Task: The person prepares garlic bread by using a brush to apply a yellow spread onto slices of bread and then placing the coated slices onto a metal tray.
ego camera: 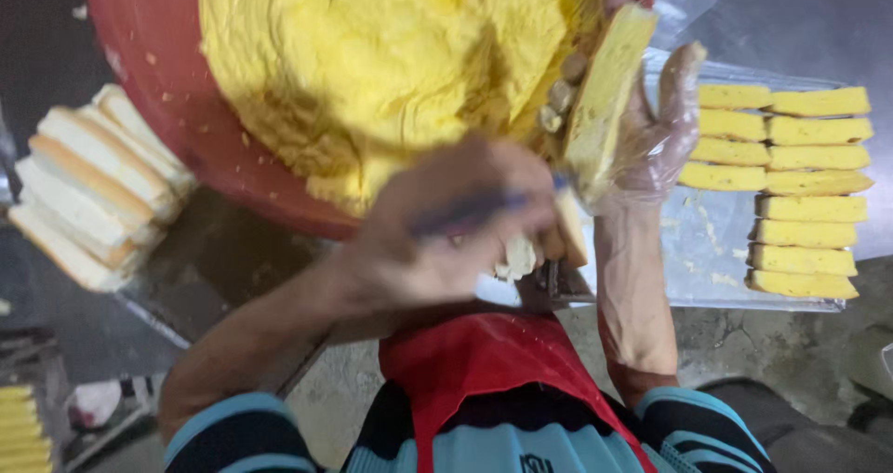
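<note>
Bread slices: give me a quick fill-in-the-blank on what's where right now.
The right hand wears a clear ____ and holds a bread slice.
The left hand grips a ____-handled tool.
The yellow spread sits in a ____ bowl.
The uncoated white slices lie on the person's ____ side.
Missing: glove; blue; red; left.

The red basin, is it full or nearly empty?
Full. A big mound of yellow paste covers most of the red basin, leaving only its rim bare on the left.
</note>
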